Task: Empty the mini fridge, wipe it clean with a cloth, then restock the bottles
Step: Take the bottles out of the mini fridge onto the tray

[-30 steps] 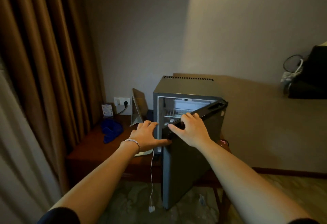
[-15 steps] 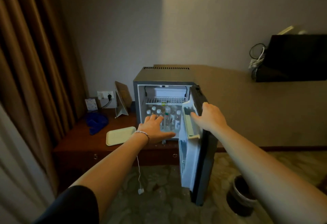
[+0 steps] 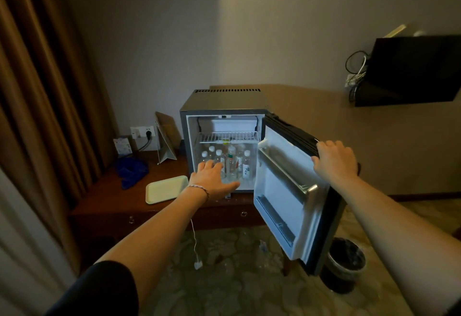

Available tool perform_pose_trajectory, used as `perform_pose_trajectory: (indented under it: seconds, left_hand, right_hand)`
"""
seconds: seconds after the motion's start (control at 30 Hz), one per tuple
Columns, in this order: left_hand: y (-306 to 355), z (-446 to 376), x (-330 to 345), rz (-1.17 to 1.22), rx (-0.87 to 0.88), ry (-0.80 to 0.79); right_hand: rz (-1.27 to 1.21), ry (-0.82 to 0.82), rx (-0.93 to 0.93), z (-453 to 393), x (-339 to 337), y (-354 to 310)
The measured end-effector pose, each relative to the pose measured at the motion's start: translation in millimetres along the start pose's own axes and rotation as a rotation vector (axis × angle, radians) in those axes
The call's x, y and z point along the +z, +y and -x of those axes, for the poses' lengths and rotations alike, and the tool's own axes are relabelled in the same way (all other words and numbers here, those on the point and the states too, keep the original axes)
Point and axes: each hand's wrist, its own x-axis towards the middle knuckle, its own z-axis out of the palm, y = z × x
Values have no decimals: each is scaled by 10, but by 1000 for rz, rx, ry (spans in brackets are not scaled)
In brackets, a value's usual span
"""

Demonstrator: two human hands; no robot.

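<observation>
A grey mini fridge (image 3: 224,100) stands on a low wooden cabinet (image 3: 107,198), its door (image 3: 282,191) swung wide to the right. Several clear water bottles (image 3: 233,162) with white caps stand on the fridge floor under a wire shelf (image 3: 228,136). My left hand (image 3: 213,178) reaches into the fridge opening with fingers spread, just in front of the bottles, holding nothing. My right hand (image 3: 335,159) grips the top outer edge of the door. A blue cloth (image 3: 131,169) lies crumpled on the cabinet at the left.
A pale tray (image 3: 166,189) lies on the cabinet left of the fridge. A folded stand (image 3: 166,138), a wall socket (image 3: 142,132) and curtains (image 3: 50,103) are at the left. A black waste bin (image 3: 345,263) stands under the door. A white cable (image 3: 195,246) dangles from the cabinet.
The door has swung from nearly shut to wide open, drawn by my right hand. My left hand moved from the fridge's edge into the opening toward the bottles.
</observation>
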Motion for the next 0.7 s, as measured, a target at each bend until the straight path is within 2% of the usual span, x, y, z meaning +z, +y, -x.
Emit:
perform_pose_trajectory:
  seconds: [0.23, 0.3, 0.4, 0.57, 0.7]
  left_hand:
    - [-122, -128, 55, -7, -47, -12]
    - [-188, -191, 78, 1, -65, -25]
    - [-291, -288, 105, 9, -78, -27]
    - [-504, -534, 149, 23, -90, -26]
    - [-720, -772, 230, 26, -80, -41]
  right_hand:
    - [-96, 27, 101, -122, 178, 88]
    - [-39, 86, 37, -177, 189, 34]
    - [-5, 191, -196, -248, 235, -201]
    - [-79, 76, -440, -423, 479, -844]
    - [-143, -74, -438, -588, 791, -1380]
